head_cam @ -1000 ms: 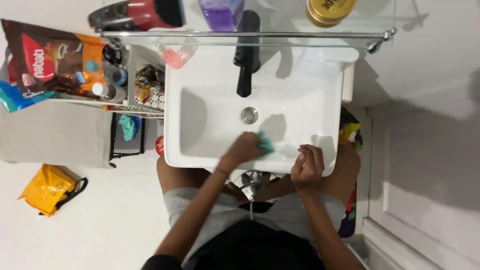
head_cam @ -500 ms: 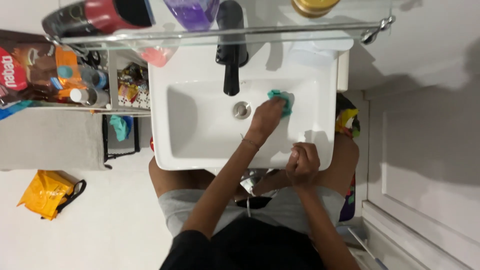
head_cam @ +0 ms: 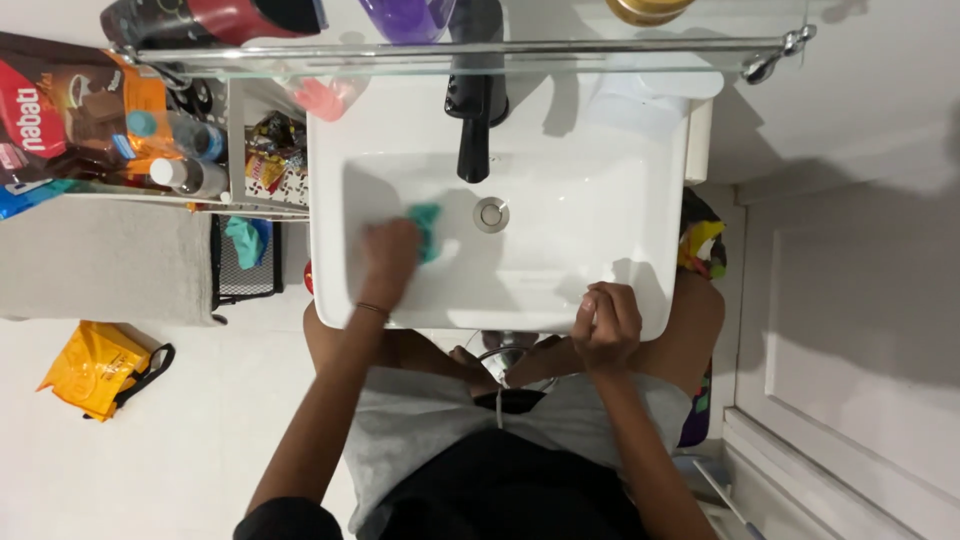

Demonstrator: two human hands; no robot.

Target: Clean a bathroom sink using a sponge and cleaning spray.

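Observation:
A white rectangular sink [head_cam: 640,130] fills the middle of the head view, with a black tap [head_cam: 474,110] at the back and a round metal drain [head_cam: 491,214] in the basin. My left hand [head_cam: 390,256] presses a teal cloth [head_cam: 427,226] onto the basin floor, left of the drain. My right hand [head_cam: 605,322] rests with curled fingers on the sink's front rim at the right, holding nothing that I can see.
A glass shelf [head_cam: 560,40] with bottles and a jar spans above the sink. Left of the sink stands a rack with snack packets [head_cam: 70,110] and bottles [head_cam: 185,175]. A grey towel [head_cam: 100,260] and a yellow bag [head_cam: 95,368] lie lower left. A white door [head_cam: 860,340] is at right.
My left hand has swept the teal cloth from the right side of the basin across the drain to the left side. My right hand stays on the front rim.

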